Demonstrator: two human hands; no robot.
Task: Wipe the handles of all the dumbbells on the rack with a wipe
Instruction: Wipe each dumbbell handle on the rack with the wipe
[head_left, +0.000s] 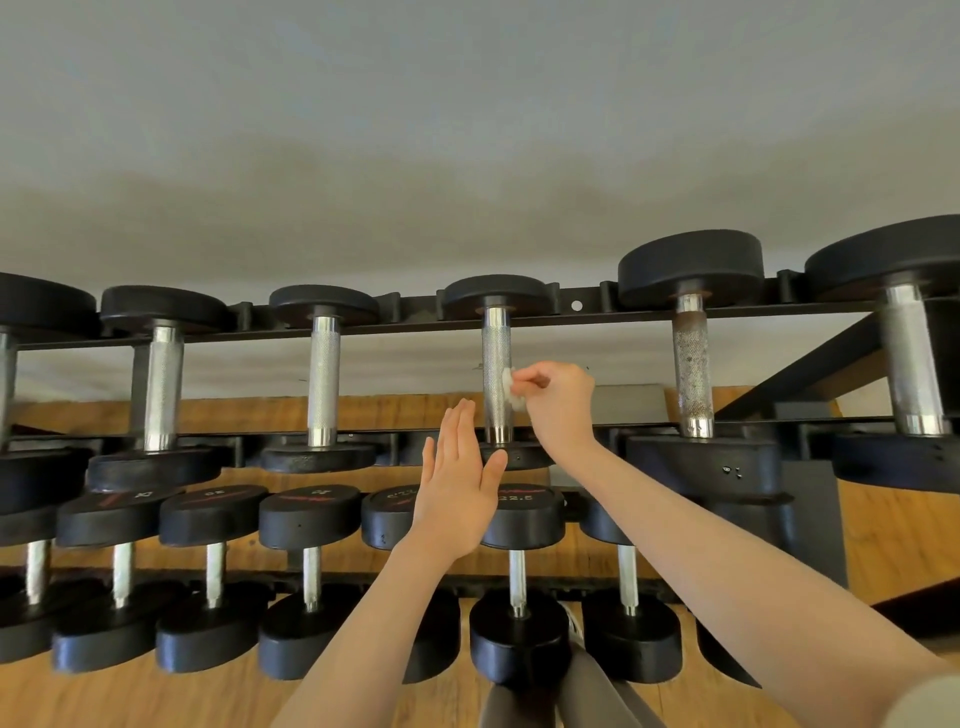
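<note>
Dumbbells fill the rack (644, 318) in front of me, big ones on the upper row and smaller ones on the lower row. My right hand (558, 397) pinches a small white wipe (511, 389) between thumb and curled fingers and presses it against the right side of the knurled handle (496, 364) of the upper-row dumbbell (497, 299) near the middle, about halfway along the bar. My left hand (460, 475) hovers just left of that handle, lower down, fingers straight and together, grasping nothing. To the right sits a dumbbell with a rusty handle (691, 364). Wooden floor (893, 530) shows below the rack.
</note>
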